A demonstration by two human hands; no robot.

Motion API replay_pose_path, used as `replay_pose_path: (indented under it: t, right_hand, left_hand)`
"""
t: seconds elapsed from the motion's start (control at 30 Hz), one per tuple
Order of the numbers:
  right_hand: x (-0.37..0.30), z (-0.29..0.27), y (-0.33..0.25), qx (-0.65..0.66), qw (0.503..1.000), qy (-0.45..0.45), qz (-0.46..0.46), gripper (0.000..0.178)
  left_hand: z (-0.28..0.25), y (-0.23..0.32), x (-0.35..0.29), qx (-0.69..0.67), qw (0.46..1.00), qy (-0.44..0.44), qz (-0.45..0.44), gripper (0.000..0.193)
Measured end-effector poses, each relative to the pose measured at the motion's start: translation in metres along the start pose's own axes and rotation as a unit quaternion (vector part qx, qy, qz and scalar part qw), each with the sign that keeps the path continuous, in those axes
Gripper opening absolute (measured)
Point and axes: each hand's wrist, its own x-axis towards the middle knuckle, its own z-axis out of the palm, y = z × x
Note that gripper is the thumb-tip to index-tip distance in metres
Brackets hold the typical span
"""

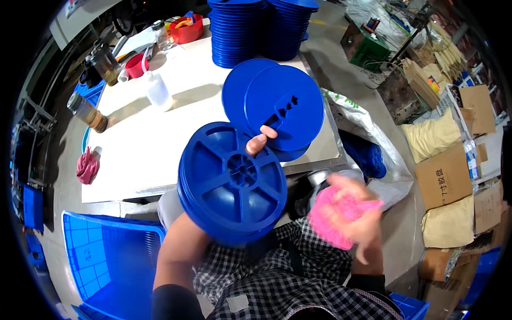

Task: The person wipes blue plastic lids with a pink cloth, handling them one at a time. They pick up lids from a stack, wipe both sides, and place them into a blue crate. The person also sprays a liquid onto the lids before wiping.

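My left hand (256,145) holds a blue plastic reel (213,156) up in front of my lap. Its forearm passes behind the reel, and only fingertips show, curled over the upper right rim. Ribs spread from the reel's hub, and several layered edges line its left side. Off to the right, my right hand (358,224), smeared by motion, grips a bright pink cloth (326,216). Just beyond the reel, flat round blue discs (290,93) with cut-out slots overlap at the table's right edge.
Tall stacks of blue discs (237,37) stand at the table's (138,160) back. A squeeze bottle (158,93), jars, red containers and a dark pink rag (87,166) are farther left. A blue crate (112,261) sits lower left; cardboard boxes (442,176) and a white sack (392,160) lie right.
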Motion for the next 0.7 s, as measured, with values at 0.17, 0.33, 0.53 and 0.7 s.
replay_pose_path:
  t: [0.17, 0.33, 0.53, 0.7]
  right_hand:
    - [0.035, 0.058, -0.035, -0.036, 0.973, -0.124, -0.193, 0.049]
    - [0.039, 0.045, -0.028, 0.022, 0.984, -0.095, -0.148, 0.032]
    - [0.008, 0.027, 0.05, 0.603, 0.789, 0.045, 0.109, 0.036]
    - [-0.003, 0.027, 0.082, 0.596, 0.792, 0.087, 0.099, 0.036]
  left_hand:
    - [0.001, 0.001, -0.002, 0.002, 1.0, -0.002, -0.003, 0.044]
    - [-0.001, 0.002, 0.002, 0.0, 1.0, -0.012, 0.0, 0.044]
    - [-0.012, 0.001, 0.003, 0.011, 1.0, -0.015, -0.006, 0.045]
    - [-0.01, 0.003, 0.005, 0.02, 1.0, -0.009, -0.013, 0.045]
